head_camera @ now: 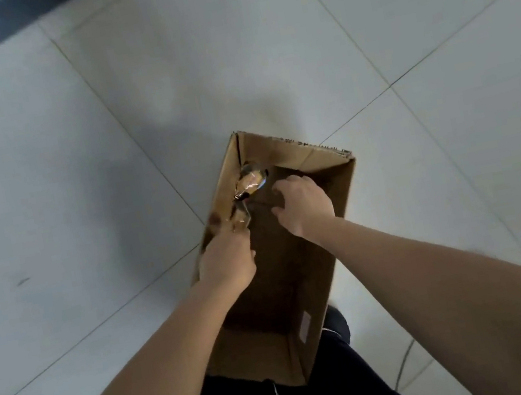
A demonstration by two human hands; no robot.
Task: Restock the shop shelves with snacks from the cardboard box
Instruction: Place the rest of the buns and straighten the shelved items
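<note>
Cardboard box point(255, 351), label point(305, 327) illegible, left hand point(228, 260) gripping packet point(250, 182)

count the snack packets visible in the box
2: a shiny packet in the cardboard box's far-left corner, a second packet held by the left hand. Others may be hidden.

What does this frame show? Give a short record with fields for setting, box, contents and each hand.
setting: pale tiled floor; no shelves in view
box: open cardboard box, on the floor at the person's feet
contents: one shiny snack packet in the far left corner
left hand: grips a crinkled wrapper at the box's left wall
right hand: inside the box, fingers loosely spread, holds nothing
</note>
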